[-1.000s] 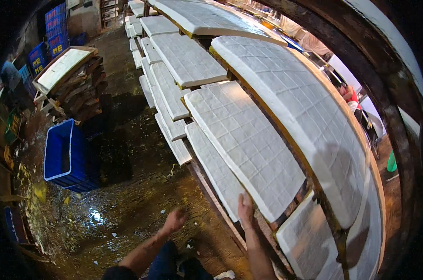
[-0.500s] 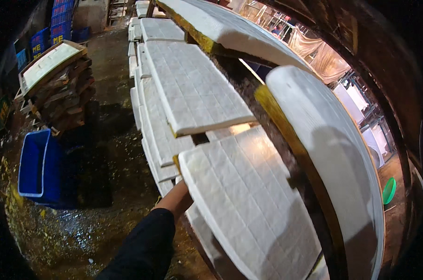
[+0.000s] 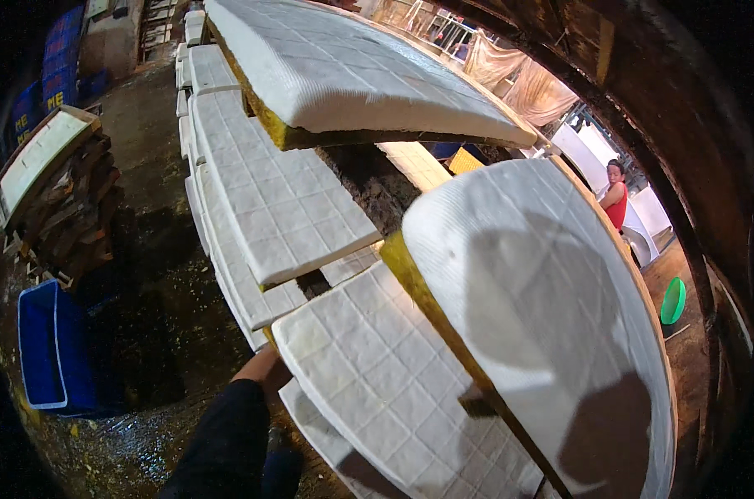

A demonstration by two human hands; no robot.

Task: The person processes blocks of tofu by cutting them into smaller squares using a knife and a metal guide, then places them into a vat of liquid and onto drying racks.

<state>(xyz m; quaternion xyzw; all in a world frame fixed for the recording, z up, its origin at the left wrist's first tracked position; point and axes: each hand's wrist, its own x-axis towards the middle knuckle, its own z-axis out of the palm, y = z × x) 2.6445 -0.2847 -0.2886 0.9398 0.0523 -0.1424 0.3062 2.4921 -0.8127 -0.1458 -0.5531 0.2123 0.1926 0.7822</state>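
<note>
My left hand (image 3: 260, 368) is at the near left corner of a wooden board (image 3: 269, 335), its fingers hidden beneath the edge. On that board lies a white slab (image 3: 368, 358), marked in squares and looking like tofu. A similar slab (image 3: 277, 183) lies just beyond, a narrow gap apart. Higher up on the right, a thick white slab (image 3: 510, 241) on a yellowed board (image 3: 435, 303) overhangs part of the one at my hand. Another raised slab (image 3: 335, 66) is farther back. My right hand is out of view.
On the wet floor at left stands a blue bin (image 3: 40, 349), with stacked wooden frames (image 3: 61, 183) behind it and blue crates (image 3: 59, 62) farther off. Beyond the rack at right are a person in red (image 3: 615, 204) and a green basin (image 3: 674, 301).
The view has shifted, so the slabs, bin and my left hand appear farther left and lower. The raised right slab now covers more of the lower one. The person in red has come into view.
</note>
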